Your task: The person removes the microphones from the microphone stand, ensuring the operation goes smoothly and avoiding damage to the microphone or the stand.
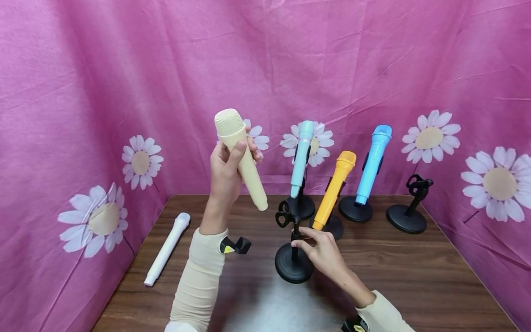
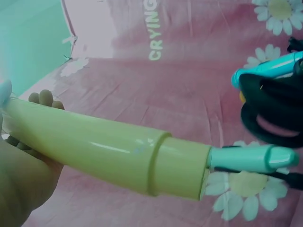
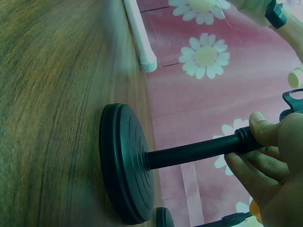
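Note:
In the head view my left hand (image 1: 227,168) holds a cream microphone (image 1: 244,161) up over the table, its mesh head at the upper left and its narrow end sloping down to the right. The left wrist view shows the thumb and fingers round its body. My right hand (image 1: 321,253) pinches the upper pole of a black microphone stand (image 1: 294,265), whose open clip faces up and left. From the right wrist view, the thumb is on one side of the pole and the fingers on the other. The stand's round base is on the table.
Behind the stand, mint (image 1: 303,154), orange (image 1: 335,189) and blue (image 1: 374,163) microphones sit tilted in black stands. Another black stand (image 1: 408,212) holds nothing at the right. A white microphone (image 1: 168,249) lies at the left of the wooden table (image 1: 373,276). Pink flowered cloth (image 1: 186,69) hangs behind.

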`<state>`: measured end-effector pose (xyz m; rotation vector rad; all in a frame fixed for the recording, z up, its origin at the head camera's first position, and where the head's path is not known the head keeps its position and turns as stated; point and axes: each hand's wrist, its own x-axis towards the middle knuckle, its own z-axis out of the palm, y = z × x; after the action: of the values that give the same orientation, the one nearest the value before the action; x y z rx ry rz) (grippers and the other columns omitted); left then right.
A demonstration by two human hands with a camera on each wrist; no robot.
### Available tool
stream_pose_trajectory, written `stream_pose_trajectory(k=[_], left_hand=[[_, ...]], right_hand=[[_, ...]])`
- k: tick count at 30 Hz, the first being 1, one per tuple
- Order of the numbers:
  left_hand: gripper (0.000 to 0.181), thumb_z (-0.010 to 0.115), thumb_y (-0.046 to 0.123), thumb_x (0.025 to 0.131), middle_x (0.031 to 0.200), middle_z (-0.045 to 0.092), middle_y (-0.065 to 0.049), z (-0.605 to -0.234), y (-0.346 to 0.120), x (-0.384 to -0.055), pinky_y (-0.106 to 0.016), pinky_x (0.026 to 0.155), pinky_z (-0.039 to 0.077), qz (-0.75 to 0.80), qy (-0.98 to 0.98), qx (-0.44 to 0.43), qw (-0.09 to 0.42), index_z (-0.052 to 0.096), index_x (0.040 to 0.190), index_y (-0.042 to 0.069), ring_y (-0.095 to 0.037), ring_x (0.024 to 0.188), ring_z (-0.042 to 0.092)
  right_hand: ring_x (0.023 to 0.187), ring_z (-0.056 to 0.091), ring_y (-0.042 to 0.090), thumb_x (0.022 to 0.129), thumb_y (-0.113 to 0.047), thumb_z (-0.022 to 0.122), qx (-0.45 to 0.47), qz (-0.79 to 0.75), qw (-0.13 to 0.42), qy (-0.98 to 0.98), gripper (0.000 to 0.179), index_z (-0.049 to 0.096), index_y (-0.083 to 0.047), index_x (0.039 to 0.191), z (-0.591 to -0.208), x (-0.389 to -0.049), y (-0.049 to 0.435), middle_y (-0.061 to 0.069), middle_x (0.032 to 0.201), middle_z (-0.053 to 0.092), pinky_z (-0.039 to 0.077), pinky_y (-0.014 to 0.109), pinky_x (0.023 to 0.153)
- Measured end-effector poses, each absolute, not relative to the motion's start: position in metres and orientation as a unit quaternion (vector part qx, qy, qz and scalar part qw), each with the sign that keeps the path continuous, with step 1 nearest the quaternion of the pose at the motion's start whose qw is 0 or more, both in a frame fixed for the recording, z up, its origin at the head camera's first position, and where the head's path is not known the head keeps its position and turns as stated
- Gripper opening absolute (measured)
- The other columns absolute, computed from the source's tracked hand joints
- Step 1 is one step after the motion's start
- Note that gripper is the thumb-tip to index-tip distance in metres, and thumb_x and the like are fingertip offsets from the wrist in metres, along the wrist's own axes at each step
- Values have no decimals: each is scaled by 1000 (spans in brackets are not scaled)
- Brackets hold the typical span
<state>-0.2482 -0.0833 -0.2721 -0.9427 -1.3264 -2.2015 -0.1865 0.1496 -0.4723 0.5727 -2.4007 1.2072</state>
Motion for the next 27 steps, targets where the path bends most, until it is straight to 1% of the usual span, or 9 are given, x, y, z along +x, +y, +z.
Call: stream_pose_trajectory(k=[5, 9, 12, 16, 22, 27], left_hand=[[75, 85, 49, 89, 85, 67, -1, -271, -94, -248, -25, 69, 59, -786, -477, -331, 211, 58, 131, -6, -13, 70, 67], [67, 86, 49, 88, 84, 67, -1, -273, -101, -247, -25, 67, 58, -785, -485, -321, 214, 61, 129, 2, -14, 68, 65], [62, 86, 47, 89, 84, 67, -1, -275, -106, -246, -25, 66, 57, -781, -492, -318, 215, 62, 128, 5, -14, 68, 64], [57, 85, 44, 91, 85, 67, -1, -279, -113, -246, -24, 63, 56, -778, -499, -316, 213, 62, 128, 6, -13, 65, 63], [47, 81, 39, 96, 85, 66, 0, -283, -125, -245, -22, 60, 55, -768, -520, -309, 210, 63, 127, 8, -11, 63, 61], [49, 81, 40, 96, 86, 65, -1, -284, -136, -243, -23, 58, 55, -761, -536, -299, 212, 64, 126, 5, -12, 62, 60]], right_hand=[[99, 79, 18, 83, -13, 90, 203, 433, 189, -858, 41, 79, -1, 121, -471, -186, 150, 9, 112, 82, 66, 34, 79], [97, 79, 16, 84, -13, 89, 203, 437, 183, -857, 40, 79, -1, 121, -471, -186, 150, 10, 112, 82, 66, 32, 78], [98, 79, 16, 84, -13, 89, 203, 442, 178, -856, 40, 79, -1, 121, -471, -186, 150, 10, 112, 82, 66, 32, 79], [99, 78, 16, 84, -12, 89, 203, 445, 172, -855, 41, 78, 0, 122, -470, -185, 150, 10, 113, 82, 66, 31, 79], [99, 77, 14, 84, -13, 89, 203, 439, 178, -857, 40, 79, -2, 121, -471, -185, 150, 8, 112, 82, 65, 30, 78], [98, 77, 13, 83, -13, 90, 212, 433, 195, -854, 40, 79, -2, 120, -471, -186, 150, 9, 110, 82, 64, 27, 77]])
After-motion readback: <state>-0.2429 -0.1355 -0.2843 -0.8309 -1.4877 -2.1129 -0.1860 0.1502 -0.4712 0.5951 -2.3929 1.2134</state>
